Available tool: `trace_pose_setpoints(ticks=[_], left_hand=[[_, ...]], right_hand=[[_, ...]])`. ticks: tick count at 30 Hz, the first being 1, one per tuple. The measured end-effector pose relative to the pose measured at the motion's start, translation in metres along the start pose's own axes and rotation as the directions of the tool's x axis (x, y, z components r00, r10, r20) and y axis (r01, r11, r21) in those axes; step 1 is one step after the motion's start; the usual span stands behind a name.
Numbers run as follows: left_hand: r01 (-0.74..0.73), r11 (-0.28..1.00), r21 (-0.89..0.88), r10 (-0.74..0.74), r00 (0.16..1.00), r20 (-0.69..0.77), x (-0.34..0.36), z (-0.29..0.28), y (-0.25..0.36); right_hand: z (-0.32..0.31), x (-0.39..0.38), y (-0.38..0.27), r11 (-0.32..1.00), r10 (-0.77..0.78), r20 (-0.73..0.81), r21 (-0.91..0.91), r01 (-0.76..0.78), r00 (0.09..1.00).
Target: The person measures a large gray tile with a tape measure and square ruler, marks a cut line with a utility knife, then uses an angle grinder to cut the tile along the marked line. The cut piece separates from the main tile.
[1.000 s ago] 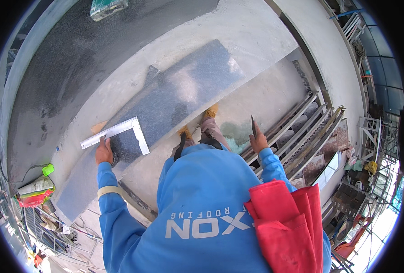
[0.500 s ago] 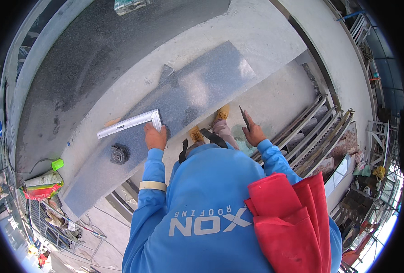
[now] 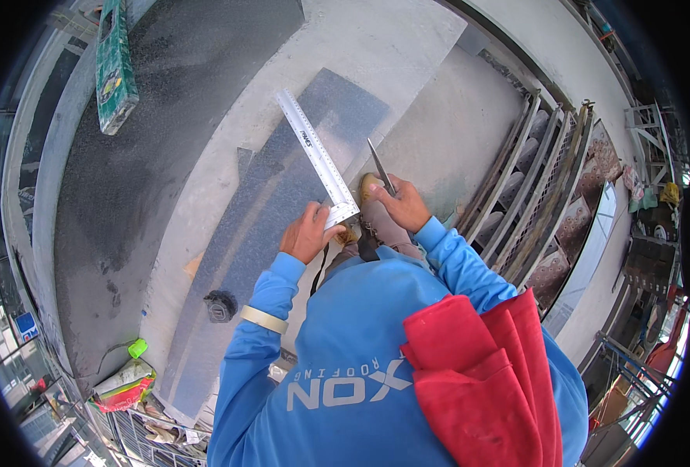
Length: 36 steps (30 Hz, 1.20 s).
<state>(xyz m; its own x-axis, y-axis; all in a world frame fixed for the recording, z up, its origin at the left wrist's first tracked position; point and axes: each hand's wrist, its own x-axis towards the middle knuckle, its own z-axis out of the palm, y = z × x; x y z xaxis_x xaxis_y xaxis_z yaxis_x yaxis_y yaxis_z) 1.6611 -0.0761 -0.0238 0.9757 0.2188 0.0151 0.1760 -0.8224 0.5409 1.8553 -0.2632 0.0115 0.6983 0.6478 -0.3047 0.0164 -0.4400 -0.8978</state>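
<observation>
My left hand is closed on the short arm of a silver metal square, whose long ruled arm points away from me over a long speckled grey-blue stone slab. My right hand grips a thin dark pointed tool, tip up, just right of the square's corner, near the slab's right edge. A black boxy tape measure rests on the slab, left of my left forearm. Below the slab's edge show my boots and trousers.
At right lie metal rails and reddish patterned panels, with scaffolding beyond. A green level is at upper left on a dark surface. A red-and-white bag and bright green cup sit lower left.
My left hand has moved right along the slab with the square, now turned so its long arm points forward. My right hand has moved inward beside it. The view has shifted, revealing more green level.
</observation>
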Motion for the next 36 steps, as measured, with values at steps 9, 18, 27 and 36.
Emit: trace_pose_setpoints(ticks=[9,18,27,36], left_hand=[[0.058,0.986,0.155,-0.099,0.958,0.271,0.070,0.042,-0.009],[-0.045,0.931,-0.361,-0.047,0.969,-0.241,0.057,0.008,0.029],[0.222,0.763,-0.607,-0.448,0.859,-0.249,0.050,-0.038,0.014],[0.116,0.465,-0.878,-0.610,0.760,-0.223,0.051,-0.053,0.018]], right_hand=[[0.030,0.043,0.080,0.890,0.347,0.107,0.275,-0.363,0.932],[-0.004,0.041,0.008,0.537,0.087,0.516,0.696,-0.477,0.852],[0.011,0.034,-0.088,0.858,-0.324,0.466,0.511,0.048,0.823],[0.062,0.014,-0.079,0.921,0.038,0.359,0.349,-0.172,0.932]])
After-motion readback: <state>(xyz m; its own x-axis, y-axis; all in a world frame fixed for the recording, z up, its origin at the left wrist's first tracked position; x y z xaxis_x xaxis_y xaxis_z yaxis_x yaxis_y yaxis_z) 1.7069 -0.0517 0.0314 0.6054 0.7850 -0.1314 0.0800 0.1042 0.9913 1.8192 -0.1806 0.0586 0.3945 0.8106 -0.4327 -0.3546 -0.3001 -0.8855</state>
